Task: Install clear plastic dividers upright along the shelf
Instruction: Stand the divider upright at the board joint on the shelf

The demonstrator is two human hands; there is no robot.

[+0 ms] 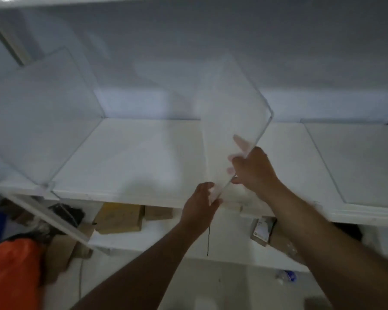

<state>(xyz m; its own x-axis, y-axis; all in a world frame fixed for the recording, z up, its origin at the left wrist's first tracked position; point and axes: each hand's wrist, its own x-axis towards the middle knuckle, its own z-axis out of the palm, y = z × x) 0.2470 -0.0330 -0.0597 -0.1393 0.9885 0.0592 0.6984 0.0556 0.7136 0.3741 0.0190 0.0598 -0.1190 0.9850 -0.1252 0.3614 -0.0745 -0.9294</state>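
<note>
i hold a clear plastic divider panel with a rounded top corner (231, 113) edge-on over the middle of the white shelf board (130, 157), both hands gripping its near edge. my left hand (199, 202) pinches the bottom front corner, fingers curled round the thin edge right at the shelf's front lip. my right hand (253, 168) grips the same edge higher up, thumb on the near side and fingertips showing blurred through the plastic on the far side. the panel stands roughly upright but leans a little to the right at the top; its far end reaches toward the white back wall (211, 41). i cannot tell whether its bottom edge is touching the board.

to the left a second clear plastic divider (40, 113) already stands upright on the shelf, its foot at the front lip. on the right a thin line (325, 164) runs from back to front across the board.

under the shelf, on a lower level, lie brown cardboard boxes (121, 218); one has a yellowish top. a small white-labelled box (261, 230) sits to the right of them, its print too small to read. an orange plastic bag (11, 271) fills the lower left corner, and a crumpled clear bottle with a blue label (287, 276), writing unreadable, lies on the floor at lower right.
</note>
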